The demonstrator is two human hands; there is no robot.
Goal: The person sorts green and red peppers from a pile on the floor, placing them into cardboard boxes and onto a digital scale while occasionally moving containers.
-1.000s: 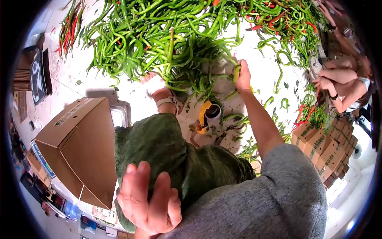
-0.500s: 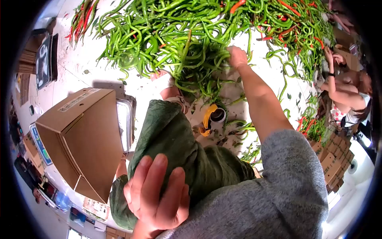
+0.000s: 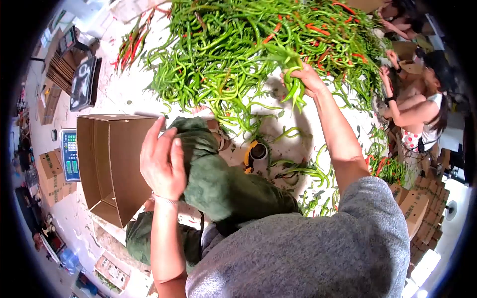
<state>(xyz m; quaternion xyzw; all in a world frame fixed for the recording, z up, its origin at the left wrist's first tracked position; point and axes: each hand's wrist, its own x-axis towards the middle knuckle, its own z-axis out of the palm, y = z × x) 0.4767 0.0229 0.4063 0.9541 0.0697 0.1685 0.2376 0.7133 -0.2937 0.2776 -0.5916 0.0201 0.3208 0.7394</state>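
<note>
A bunch of long green chili peppers [image 3: 294,89] is gripped in my right hand [image 3: 310,79], lifted above the floor with tips pointing down. Behind it spreads a large pile of green chili peppers [image 3: 208,64] with some red ones mixed in. My left hand [image 3: 164,166] has its fingers stretched out and holds nothing. It hovers above my knee, beside an open cardboard box [image 3: 93,159] whose inside shows bare cardboard.
A yellow tape dispenser [image 3: 248,156] lies by my foot. Left of the box is a scale display [image 3: 70,154]; farther back sits a dark scale platform [image 3: 83,84]. Another person [image 3: 417,114] sits at the right near stacked cartons [image 3: 422,208]. Loose red peppers [image 3: 133,44] lie at upper left.
My right hand has risen from the pile with a bunch of peppers. My left hand has moved forward and its curled fingers have straightened. The view has shifted, and the box shows more of its inside.
</note>
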